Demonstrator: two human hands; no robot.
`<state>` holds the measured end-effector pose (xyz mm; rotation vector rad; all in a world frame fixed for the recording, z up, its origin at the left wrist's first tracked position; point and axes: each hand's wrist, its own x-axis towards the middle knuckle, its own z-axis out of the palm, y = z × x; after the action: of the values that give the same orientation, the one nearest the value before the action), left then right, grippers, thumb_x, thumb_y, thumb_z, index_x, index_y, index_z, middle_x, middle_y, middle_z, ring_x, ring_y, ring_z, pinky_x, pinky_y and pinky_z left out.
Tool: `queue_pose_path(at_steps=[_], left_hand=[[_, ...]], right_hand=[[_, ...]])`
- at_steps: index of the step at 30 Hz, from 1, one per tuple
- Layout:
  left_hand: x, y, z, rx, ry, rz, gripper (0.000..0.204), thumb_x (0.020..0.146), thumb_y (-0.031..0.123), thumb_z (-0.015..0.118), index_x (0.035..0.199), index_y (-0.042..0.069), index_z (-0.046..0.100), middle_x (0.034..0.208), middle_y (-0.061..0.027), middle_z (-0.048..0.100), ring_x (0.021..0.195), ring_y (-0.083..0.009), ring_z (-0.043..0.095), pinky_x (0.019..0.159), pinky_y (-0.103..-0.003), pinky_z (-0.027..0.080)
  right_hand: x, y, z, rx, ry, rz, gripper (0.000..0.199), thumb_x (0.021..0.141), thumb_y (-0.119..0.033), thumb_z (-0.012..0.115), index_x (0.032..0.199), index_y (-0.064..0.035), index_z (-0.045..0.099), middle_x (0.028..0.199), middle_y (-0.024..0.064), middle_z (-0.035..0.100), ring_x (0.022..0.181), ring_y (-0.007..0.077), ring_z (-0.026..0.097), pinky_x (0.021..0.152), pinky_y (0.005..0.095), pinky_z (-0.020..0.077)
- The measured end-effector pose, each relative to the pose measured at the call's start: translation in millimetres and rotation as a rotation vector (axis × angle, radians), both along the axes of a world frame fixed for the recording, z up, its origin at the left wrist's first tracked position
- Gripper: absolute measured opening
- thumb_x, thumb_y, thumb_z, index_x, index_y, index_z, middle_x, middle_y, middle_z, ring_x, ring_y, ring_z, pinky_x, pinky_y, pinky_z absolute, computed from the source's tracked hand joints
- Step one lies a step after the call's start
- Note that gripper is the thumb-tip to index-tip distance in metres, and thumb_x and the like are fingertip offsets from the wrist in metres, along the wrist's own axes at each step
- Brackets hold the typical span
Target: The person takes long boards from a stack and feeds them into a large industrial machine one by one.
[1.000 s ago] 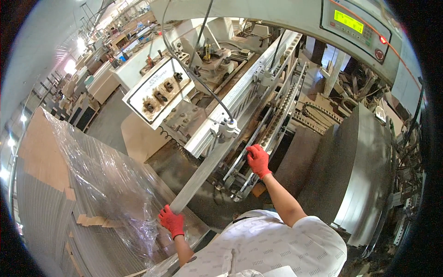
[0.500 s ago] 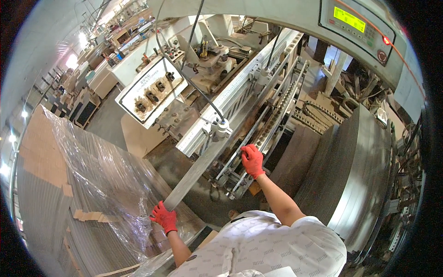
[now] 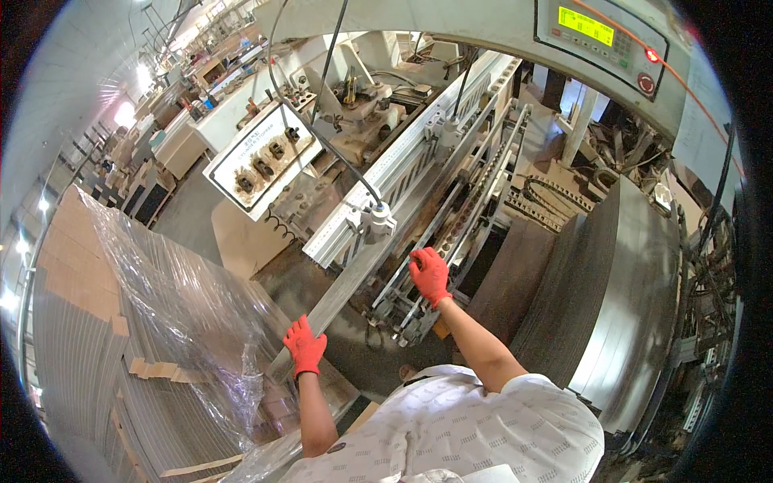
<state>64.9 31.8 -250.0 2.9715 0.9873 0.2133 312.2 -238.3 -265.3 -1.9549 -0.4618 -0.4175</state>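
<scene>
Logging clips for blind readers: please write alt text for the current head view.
Red-gloved left hand, open, at a long grey strip running into a machine; red-gloved right hand curled near a metal track. Film-covered boards stacked left, dark panels right.

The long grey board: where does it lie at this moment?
In the head view, the board slants upward from left of centre, the red-gloved left hand at its lower part, the white cylinder beside it farther up.

I see a pale grey ceiling upper left, small round white lights along the left edge. Smooth grey floor beneath.
</scene>
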Motion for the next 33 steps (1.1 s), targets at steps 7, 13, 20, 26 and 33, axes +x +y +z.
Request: queue_pose_path(at_steps=[7,13,20,26,33], left_hand=[[1.5,10.7,-5.7,-0.063,-0.037,-0.086,0.07,0.069,0.03,0.075,0.132,0.013,0.051,0.125,-0.012,0.06,0.117,-0.0328,0.055,0.097,-0.048,0.04],[-2.9,18.5,-12.5,-0.225,-0.119,-0.112,0.067,0.067,0.026,0.077,0.129,0.014,0.055,0.123,-0.0114,0.063,0.117,-0.0315,0.057,0.098,-0.046,0.04],[-33.1,-39.5,3.8,-0.45,-0.168,-0.202,0.066,0.062,0.025,0.079,0.124,0.012,0.059,0.117,-0.0135,0.065,0.111,-0.035,0.06,0.093,-0.048,0.045],[-19.9,-101.2,66.1,-0.401,-0.089,-0.513,0.073,0.064,0.032,0.083,0.128,0.007,0.057,0.116,-0.0168,0.065,0.105,-0.0367,0.063,0.088,-0.047,0.049],[50.0,-173.3,100.4,-0.743,0.232,-0.636,0.078,0.069,0.041,0.083,0.133,0.008,0.053,0.12,-0.017,0.066,0.109,-0.0332,0.065,0.09,-0.042,0.052]], right_hand=[[-30.7,28.2,-21.8,0.375,0.508,0.167,0.018,0.088,-0.016,0.065,0.099,-0.0022,0.069,0.09,0.0033,0.069,0.081,0.0127,0.062,0.074,0.0294,0.0504],[-53.4,52.2,-44.2,0.589,0.692,0.534,0.017,0.093,-0.014,0.065,0.102,-0.001,0.068,0.099,0.002,0.068,0.092,0.0129,0.061,0.074,0.0279,0.0501],[-81.5,27.1,-5.2,0.732,1.224,0.694,0.029,0.094,-0.026,0.069,0.104,0.0007,0.063,0.097,0.008,0.067,0.079,0.0149,0.064,0.066,0.0306,0.0543],[-75.3,-39.3,-4.3,0.685,0.817,-0.005,0.03,0.093,-0.025,0.068,0.11,0.0,0.066,0.098,0.0036,0.069,0.086,0.0139,0.06,0.076,0.032,0.0496],[-16.8,-147.5,-34.4,1.093,0.8,-0.519,0.04,0.087,-0.027,0.075,0.115,-0.0012,0.062,0.093,0.0051,0.065,0.079,0.016,0.058,0.069,0.0365,0.0477]])
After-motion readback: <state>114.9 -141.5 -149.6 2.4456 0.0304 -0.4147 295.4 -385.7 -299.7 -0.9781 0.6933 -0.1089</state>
